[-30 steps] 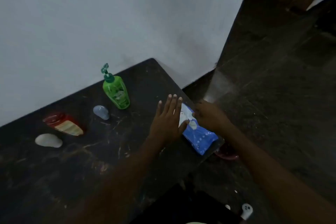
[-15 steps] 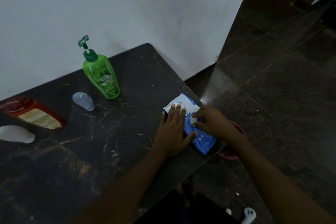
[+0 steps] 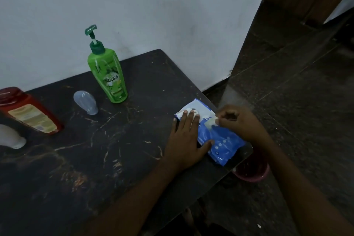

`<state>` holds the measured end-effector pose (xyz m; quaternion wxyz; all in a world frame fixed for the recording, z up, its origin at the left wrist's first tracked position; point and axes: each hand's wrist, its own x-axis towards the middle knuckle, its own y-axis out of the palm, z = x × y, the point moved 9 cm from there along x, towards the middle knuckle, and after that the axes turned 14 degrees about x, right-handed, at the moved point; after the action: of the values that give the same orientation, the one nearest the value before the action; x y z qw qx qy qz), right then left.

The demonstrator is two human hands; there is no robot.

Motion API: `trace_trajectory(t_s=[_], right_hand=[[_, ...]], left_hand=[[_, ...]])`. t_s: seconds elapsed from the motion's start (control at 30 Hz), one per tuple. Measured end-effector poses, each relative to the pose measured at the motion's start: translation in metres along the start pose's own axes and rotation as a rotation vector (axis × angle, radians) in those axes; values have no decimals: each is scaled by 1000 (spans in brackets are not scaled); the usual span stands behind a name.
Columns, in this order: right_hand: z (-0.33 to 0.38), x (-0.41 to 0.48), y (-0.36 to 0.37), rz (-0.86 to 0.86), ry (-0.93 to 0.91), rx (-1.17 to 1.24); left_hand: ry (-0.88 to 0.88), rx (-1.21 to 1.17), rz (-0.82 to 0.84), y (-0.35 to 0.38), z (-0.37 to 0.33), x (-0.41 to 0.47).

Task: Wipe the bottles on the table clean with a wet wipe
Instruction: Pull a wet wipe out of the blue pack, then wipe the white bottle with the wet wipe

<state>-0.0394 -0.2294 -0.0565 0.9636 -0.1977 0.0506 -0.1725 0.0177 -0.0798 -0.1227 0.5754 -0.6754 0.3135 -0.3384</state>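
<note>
Our left hand [image 3: 186, 140] lies flat, fingers spread, on the wipes pack [image 3: 220, 140] at the bench's [image 3: 115, 159] right edge. Our right hand [image 3: 237, 120] pinches a pale scrap [image 3: 210, 123] at its opening. The green bottle [image 3: 107, 76] stands near the back edge. The clear [image 3: 86, 102], red [image 3: 30, 113] and white [image 3: 11, 137] ones sit further left.

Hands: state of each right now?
Left hand: open, flat, pressing the wipe pack.
Right hand: pinching a white tab on the pack.
</note>
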Motion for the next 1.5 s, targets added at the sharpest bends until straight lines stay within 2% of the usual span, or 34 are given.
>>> trace_trajectory(t_s=[0.17, 0.3, 0.43, 0.53, 0.67, 0.77, 1.07, 1.27, 1.37, 1.5], right_hand=[[31, -1, -6, -106, -123, 338], [52, 10, 11, -76, -216, 387], [66, 17, 33, -78, -294, 389], [84, 15, 54, -85, -331, 442], [95, 16, 91, 39, -288, 688], [104, 19, 116, 103, -264, 788], [139, 40, 212, 214, -256, 778], [159, 45, 288, 346, -131, 862], [170, 44, 317, 393, -173, 766], [180, 42, 344, 357, -205, 600]], left_hand=[[-13, -21, -33, 2, 2, -1], [-28, -53, -33, -2, 3, 0], [-39, -136, -141, -12, 7, -7], [-73, -178, -160, -15, 17, -23], [-131, -116, -168, -30, 45, -53], [-186, -56, -195, -43, 74, -79], [-384, 23, -273, -87, 158, -162], [-572, 51, -324, -116, 216, -222], [-757, 21, -410, -125, 257, -254], [-1058, -96, -559, -123, 313, -292]])
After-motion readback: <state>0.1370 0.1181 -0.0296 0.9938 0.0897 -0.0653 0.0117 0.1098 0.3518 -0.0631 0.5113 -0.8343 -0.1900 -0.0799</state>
